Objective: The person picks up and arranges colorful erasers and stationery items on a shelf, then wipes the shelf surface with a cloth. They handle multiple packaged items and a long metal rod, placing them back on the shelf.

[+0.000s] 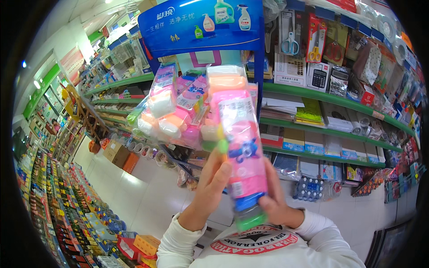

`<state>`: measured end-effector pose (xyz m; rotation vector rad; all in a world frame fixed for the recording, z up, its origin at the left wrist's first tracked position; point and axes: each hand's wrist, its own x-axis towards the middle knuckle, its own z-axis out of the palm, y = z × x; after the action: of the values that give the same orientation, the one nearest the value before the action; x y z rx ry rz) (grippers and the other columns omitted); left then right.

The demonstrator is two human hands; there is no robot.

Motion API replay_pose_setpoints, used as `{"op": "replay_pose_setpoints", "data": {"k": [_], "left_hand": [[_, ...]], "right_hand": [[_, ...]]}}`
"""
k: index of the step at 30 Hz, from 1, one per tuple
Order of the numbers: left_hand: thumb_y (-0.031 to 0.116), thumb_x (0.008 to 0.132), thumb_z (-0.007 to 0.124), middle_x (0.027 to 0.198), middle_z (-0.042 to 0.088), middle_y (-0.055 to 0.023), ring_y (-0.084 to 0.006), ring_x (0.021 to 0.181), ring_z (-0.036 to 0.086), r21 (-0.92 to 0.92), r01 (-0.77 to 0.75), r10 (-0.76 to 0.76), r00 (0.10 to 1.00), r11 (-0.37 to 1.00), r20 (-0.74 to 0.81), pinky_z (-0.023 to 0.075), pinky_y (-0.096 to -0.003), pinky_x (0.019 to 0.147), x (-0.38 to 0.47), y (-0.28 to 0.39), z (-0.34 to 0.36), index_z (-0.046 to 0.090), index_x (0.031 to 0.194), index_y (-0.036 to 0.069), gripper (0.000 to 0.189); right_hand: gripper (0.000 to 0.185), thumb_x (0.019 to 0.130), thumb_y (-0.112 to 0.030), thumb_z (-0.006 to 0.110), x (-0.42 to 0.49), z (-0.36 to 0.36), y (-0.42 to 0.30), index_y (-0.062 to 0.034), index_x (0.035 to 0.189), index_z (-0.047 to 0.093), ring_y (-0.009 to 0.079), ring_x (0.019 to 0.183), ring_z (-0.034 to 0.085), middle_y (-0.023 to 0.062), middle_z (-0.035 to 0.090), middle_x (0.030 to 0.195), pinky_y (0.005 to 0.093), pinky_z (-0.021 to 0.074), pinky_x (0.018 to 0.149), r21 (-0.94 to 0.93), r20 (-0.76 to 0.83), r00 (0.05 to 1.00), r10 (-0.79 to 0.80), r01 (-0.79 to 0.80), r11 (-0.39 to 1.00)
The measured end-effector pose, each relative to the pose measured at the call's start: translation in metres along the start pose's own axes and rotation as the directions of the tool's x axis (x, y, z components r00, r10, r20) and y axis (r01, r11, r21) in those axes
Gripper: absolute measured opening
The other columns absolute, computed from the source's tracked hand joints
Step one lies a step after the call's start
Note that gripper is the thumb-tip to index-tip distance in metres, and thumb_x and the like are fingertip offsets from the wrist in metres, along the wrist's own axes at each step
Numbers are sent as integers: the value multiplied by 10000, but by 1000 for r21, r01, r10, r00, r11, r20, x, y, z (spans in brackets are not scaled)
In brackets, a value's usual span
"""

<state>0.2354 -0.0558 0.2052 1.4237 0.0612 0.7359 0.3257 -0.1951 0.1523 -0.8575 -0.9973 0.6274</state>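
Both hands hold a long, clear plastic package (246, 150) with a pink printed label and bands of pink, blue, black and green contents. My left hand (214, 181) grips its left side, and my right hand (276, 197) holds its lower right edge. The package is tilted a little, in front of a blue display stand (201, 28). Behind its upper part, several similar packages (167, 100) with white, orange and pink contents lie heaped on the stand. The hidden fingertips are behind the package.
Green-edged shelves (328, 97) with scissors, calculators and stationery stand at the right. Bottled goods fill shelves at the lower left (67, 201). A cardboard box (115, 150) and a pack of bottles (308, 189) rest on the floor.
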Motion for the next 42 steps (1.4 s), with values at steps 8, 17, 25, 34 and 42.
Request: {"op": "replay_pose_setpoints", "data": {"k": [8,17,25,34,42], "left_hand": [[5,947,523,1219,603,-152,-208,1108,603,330,-168,218,968,929,-122,494,-320,939,-15,-8,-42,499,1310,-47,368],[-68,894,550,1195,606,-134,-188,1054,613,567,-253,468,840,784,-273,514,-299,853,-21,2,-80,590,1195,-27,307],[1,893,557,1278,555,-153,-238,1135,569,800,-165,576,777,576,-254,502,-346,892,-11,14,-106,527,1300,-11,408],[134,867,656,1404,463,-225,-368,1272,483,967,-161,709,705,195,-26,442,-459,997,40,40,-107,413,1425,9,622],[347,780,776,1431,423,-254,-434,1188,548,996,39,634,773,-84,23,484,-487,929,83,54,-84,544,1345,73,669]], "right_hand": [[728,924,-398,593,67,-43,-44,-54,1491,293,231,1161,607,136,528,1348,379,543,924,118,-120,972,201,-187,975],[586,967,-353,507,161,-28,-18,-115,1463,304,203,1135,563,87,514,1307,400,497,922,44,-193,902,386,-385,922],[463,994,-395,460,206,-20,6,-78,1330,440,164,682,642,69,649,901,314,527,629,-374,-256,898,358,-433,820],[647,981,-447,460,223,-37,13,68,1372,427,412,919,658,305,646,1064,430,506,854,-937,-103,994,39,-110,331],[634,919,-380,519,234,-42,13,51,1374,420,431,1101,601,311,610,1167,443,467,944,-922,-139,989,41,-145,359]]}}
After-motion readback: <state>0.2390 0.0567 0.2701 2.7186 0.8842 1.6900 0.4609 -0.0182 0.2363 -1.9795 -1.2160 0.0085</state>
